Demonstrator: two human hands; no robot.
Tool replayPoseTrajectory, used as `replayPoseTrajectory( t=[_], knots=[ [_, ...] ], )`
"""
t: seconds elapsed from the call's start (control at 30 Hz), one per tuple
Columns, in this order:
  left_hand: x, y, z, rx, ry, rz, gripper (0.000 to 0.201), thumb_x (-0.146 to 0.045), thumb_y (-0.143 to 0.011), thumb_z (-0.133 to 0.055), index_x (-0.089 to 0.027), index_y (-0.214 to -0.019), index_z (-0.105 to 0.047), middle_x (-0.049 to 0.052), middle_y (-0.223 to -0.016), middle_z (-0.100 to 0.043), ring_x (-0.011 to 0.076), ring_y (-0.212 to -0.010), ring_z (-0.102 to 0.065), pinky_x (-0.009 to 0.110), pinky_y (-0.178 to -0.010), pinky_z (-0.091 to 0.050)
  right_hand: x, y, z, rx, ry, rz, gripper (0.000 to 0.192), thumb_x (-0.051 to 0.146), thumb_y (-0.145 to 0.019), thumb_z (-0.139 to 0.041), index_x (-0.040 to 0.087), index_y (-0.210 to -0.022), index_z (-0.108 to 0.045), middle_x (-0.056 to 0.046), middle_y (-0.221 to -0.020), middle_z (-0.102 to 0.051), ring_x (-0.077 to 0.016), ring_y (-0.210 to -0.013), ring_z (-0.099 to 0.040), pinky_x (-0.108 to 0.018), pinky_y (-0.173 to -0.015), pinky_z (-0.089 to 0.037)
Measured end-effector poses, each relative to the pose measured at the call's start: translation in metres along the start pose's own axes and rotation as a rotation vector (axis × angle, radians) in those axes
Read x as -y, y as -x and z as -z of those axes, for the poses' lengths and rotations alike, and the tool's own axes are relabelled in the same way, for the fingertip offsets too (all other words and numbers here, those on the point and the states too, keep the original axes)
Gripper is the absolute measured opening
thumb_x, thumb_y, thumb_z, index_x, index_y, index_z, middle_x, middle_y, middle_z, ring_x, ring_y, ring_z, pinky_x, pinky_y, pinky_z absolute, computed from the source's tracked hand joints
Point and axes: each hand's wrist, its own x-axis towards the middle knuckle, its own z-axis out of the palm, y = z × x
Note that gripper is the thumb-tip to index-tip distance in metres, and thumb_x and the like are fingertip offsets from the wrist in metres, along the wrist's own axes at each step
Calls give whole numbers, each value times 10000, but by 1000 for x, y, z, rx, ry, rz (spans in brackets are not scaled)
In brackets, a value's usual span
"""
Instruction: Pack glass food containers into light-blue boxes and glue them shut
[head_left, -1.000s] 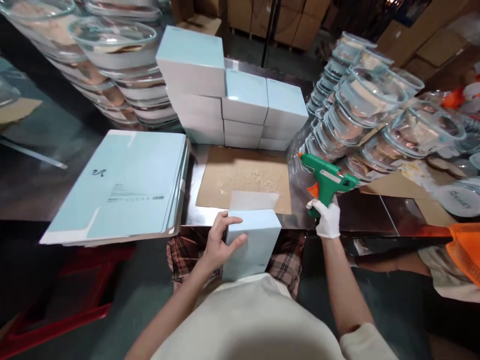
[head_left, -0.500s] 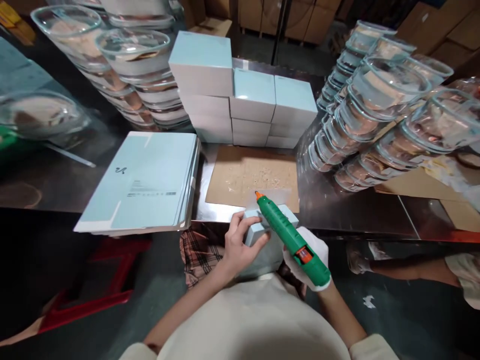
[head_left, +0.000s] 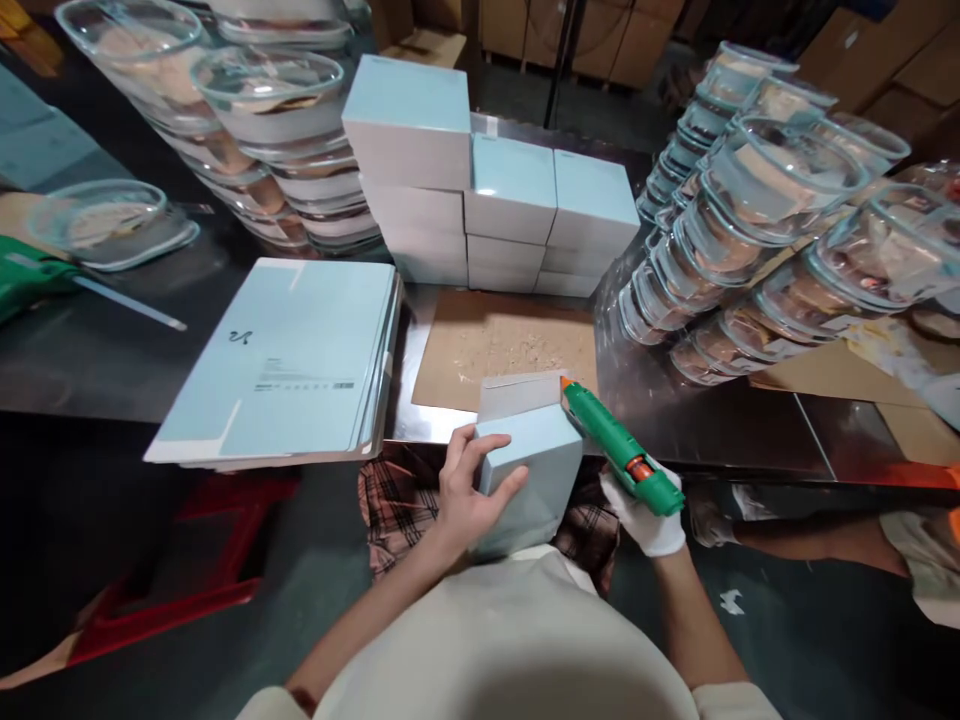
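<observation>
Pale blue card sits under my left hand (head_left: 469, 490), fingers wrapped round the small box (head_left: 529, 480) to brace it on my lap at the tabletop (head_left: 712, 425) edge, flap up; my gloved right hand (head_left: 646, 510) grips the green glue gun (head_left: 616, 447), nozzle at the flap's corner.

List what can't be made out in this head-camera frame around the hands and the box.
- Box: its lower part is hidden behind the person's chest, its left side by the left hand.
- Glue gun: the grip is hidden inside the gloved right hand.
- Print on the flat sheets: too small to read.
- Green object: cut off by the left edge.
</observation>
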Motion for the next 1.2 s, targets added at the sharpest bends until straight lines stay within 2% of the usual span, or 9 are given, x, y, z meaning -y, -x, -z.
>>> replayPoseTrajectory(
  t=[0.1,0.27,0.4,0.57,0.67,0.77,0.87,1.07,1.2],
  knots=[
    [3,0,3,-6,15,12,298,-405,-907,-767,-247,-1153,-705,74,-1140,-613,240,-1114,-620,350,-931,-536,-11,-22,-1,23,-305,-350,289,476,-680,-814,214,-703,-695,-51,-658,-730,-197,-524,-627,-323,-513,-532],
    [10,1,6,-1,94,46,313,-432,-902,-769,-250,-1146,-699,68,-1135,-624,238,-1117,-626,357,-944,-533,-19,-81,-10,172,-495,-623,490,604,-759,-722,122,-836,-754,-104,-614,-727,-178,-416,-572,-272,-369,-391],
    [14,2,10,6,132,80,331,-479,-892,-762,-240,-1113,-705,76,-1135,-637,246,-1092,-642,366,-927,-539,-33,-111,4,265,-282,-771,583,709,-833,-674,140,-706,-706,-133,-567,-694,-214,-461,-623,-315,-454,-481],
    [17,2,10,7,185,126,357,-509,-875,-769,-236,-1094,-704,82,-1133,-641,244,-1063,-650,365,-907,-545,-24,-106,23,88,105,-604,509,593,-740,-840,225,-504,-579,-34,-484,-573,-211,-597,-647,-272,-563,-452],
    [18,1,7,61,220,120,379,-544,-868,-767,-234,-1075,-705,90,-1121,-653,267,-1118,-652,392,-931,-550,8,-86,2,1,-23,-384,408,625,-770,-787,223,-831,-753,-59,-787,-744,-226,-827,-700,-293,-718,-529],
    [18,2,4,94,232,89,413,-595,-861,-762,-227,-1040,-701,140,-1250,-649,335,-1337,-581,458,-1020,-523,37,-70,-31,296,-445,-302,568,609,-759,-806,185,-1132,-741,-74,-997,-775,-221,-906,-712,-328,-814,-577],
    [17,3,1,83,243,135,456,-646,-856,-744,-219,-991,-664,185,-1422,-587,382,-1441,-518,505,-1073,-497,44,-67,-47,398,-621,-309,556,600,-749,-839,175,-1090,-733,-58,-940,-767,-211,-854,-710,-337,-805,-596],
    [23,-1,1,-12,521,173,644,-604,-834,-803,-333,-1288,-435,86,-1196,-678,278,-1139,-728,459,-978,-564,31,-69,-15,727,-555,276,698,805,-817,-691,224,-1198,-757,-150,-1357,-695,-286,-1267,-664,-465,-1102,-515],
    [28,-6,5,100,470,173,455,-652,-827,-779,-234,-927,-630,98,-1127,-661,302,-1124,-716,491,-976,-561,35,-66,-8,714,-337,486,317,426,-963,-722,256,-1228,-757,-137,-1380,-679,-229,-1266,-659,-432,-1107,-520]
  ],
)
